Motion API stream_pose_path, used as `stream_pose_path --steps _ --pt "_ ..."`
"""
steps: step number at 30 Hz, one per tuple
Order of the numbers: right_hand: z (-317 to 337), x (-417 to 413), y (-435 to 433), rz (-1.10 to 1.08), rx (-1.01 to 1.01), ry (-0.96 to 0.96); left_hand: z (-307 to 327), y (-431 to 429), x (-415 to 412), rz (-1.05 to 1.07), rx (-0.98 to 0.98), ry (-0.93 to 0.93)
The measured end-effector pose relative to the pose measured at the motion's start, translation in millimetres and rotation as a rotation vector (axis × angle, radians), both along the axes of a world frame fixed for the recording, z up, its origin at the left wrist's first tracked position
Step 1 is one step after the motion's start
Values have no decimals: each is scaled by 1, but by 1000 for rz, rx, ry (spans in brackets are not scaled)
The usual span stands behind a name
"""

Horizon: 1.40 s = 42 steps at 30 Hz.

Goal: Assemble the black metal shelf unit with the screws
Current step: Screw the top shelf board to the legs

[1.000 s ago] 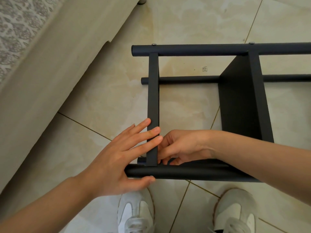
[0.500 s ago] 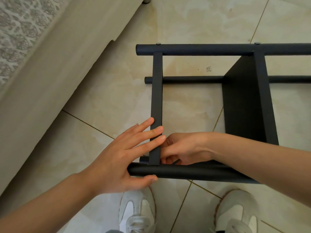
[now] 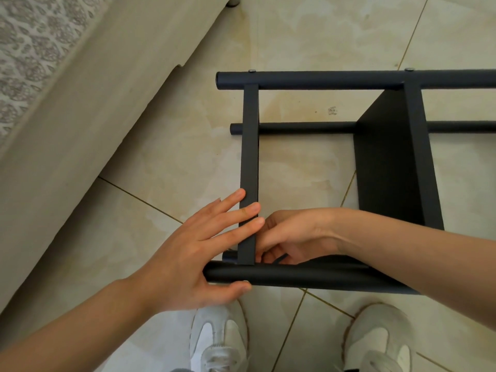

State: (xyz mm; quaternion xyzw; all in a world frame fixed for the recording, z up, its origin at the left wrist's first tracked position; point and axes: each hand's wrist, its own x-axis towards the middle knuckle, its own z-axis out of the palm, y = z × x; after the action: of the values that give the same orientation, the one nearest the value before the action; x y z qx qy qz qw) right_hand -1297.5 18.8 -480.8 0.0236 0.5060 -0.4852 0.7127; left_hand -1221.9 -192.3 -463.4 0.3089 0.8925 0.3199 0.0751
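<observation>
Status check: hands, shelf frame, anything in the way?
Left hand flat, bracing crossbar and near tube. Right hand curled at their joint, grip hidden. Shelf unit on floor. No obstruction seen.

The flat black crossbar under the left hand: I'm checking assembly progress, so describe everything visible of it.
The crossbar is a flat matte black strip, metal by its look, running from the far tube to the near tube. A screw head shows on the far tube at its end. The left hand presses straight fingers across its near part; the right hand curls beside its near end, partly hiding that joint.
</observation>
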Motion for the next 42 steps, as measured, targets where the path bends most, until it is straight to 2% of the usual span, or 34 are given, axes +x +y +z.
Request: stream_pose_path --steps 18,42 --pt "5 -5 5 54 53 -13 -2 0 1 2 21 7" --pt "2 2 3 -25 -5 -5 1 1 1 -6 18 -10"
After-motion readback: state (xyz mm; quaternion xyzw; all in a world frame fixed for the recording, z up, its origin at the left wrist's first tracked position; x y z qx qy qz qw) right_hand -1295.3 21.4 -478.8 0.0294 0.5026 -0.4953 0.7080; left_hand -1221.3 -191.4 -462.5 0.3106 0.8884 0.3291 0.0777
